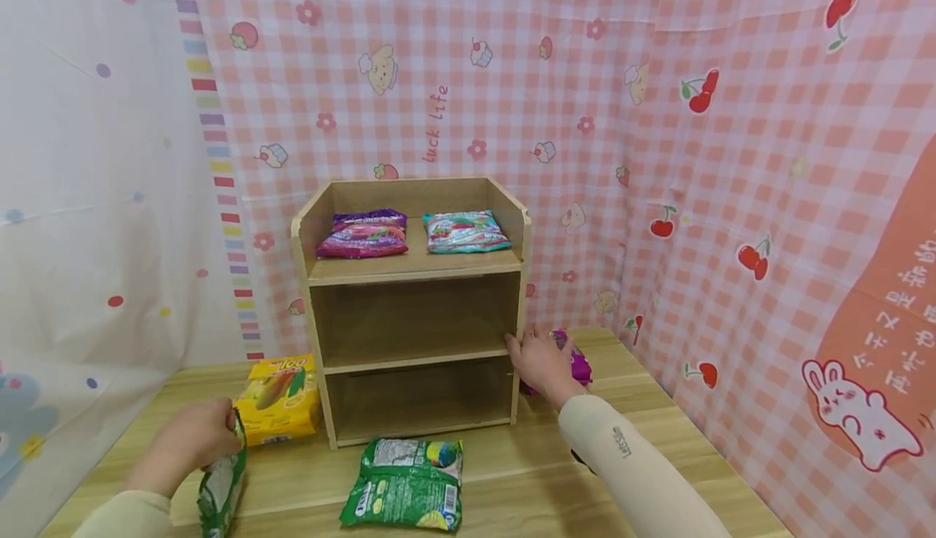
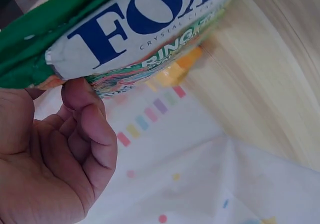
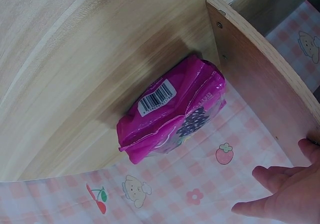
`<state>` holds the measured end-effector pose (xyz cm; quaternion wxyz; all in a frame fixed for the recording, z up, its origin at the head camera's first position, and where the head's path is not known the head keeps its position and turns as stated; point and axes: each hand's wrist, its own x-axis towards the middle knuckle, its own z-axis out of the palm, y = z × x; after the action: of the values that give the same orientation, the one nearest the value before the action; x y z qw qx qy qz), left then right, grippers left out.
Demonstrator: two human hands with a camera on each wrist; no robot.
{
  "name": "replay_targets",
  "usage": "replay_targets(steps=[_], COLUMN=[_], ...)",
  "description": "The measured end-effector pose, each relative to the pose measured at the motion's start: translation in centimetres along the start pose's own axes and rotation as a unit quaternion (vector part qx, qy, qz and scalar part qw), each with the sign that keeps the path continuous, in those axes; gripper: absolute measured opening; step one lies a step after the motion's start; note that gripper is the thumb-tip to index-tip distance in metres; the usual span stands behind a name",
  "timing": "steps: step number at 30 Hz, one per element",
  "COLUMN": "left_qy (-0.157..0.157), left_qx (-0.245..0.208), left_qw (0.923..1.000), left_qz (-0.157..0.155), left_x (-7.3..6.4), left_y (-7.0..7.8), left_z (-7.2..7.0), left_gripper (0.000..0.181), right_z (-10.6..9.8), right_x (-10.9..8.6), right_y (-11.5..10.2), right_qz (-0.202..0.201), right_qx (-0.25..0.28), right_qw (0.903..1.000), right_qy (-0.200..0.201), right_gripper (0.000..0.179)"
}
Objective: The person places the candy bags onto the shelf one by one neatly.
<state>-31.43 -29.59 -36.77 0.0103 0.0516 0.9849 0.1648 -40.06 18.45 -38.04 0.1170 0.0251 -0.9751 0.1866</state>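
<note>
At the left, my left hand [image 1: 186,443] pinches the edge of a green FOX'S candy bag [image 1: 223,485], which hangs upright. In the left wrist view the bag's white FOX'S lettering panel [image 2: 135,28] is turned to the camera, above the curled fingers. My right hand [image 1: 543,367] is beside the right side of a wooden shelf [image 1: 417,367], its fingers spread and the thumb at the side panel; I cannot tell if it presses there. Behind this hand, a magenta candy bag [image 3: 172,108] with a barcode lies on the table, apart from the fingers.
Another green candy bag [image 1: 405,485] lies in front of the shelf. A yellow bag [image 1: 281,398] leans at the shelf's left side. On the top tier sit a purple bag [image 1: 364,234] and a light blue bag [image 1: 466,232]. Patterned cloth [image 1: 439,75] hangs behind.
</note>
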Motion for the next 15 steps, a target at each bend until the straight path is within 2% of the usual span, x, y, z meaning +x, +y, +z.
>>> replay_targets(steps=[7,12,15], left_qy=[0.019,-0.001,-0.008], left_qx=[-0.002,-0.036,-0.029], left_qw=[0.9993,0.9989,0.9992], left_qz=[0.032,0.029,0.025], left_x=[0.4,0.2,0.1], left_y=[1.5,2.1,1.9], left_z=[1.1,1.5,1.5], left_gripper=[0.021,0.026,0.028], right_z=[0.1,0.0,-0.1], right_x=[-0.1,-0.1,0.0], right_y=[0.1,0.1,0.1], right_qz=[0.001,-0.001,0.001], right_qx=[-0.001,0.002,0.005], right_qw=[1.0000,1.0000,1.0000], right_qy=[0.001,-0.003,-0.003], right_gripper=[0.069,0.070,0.071])
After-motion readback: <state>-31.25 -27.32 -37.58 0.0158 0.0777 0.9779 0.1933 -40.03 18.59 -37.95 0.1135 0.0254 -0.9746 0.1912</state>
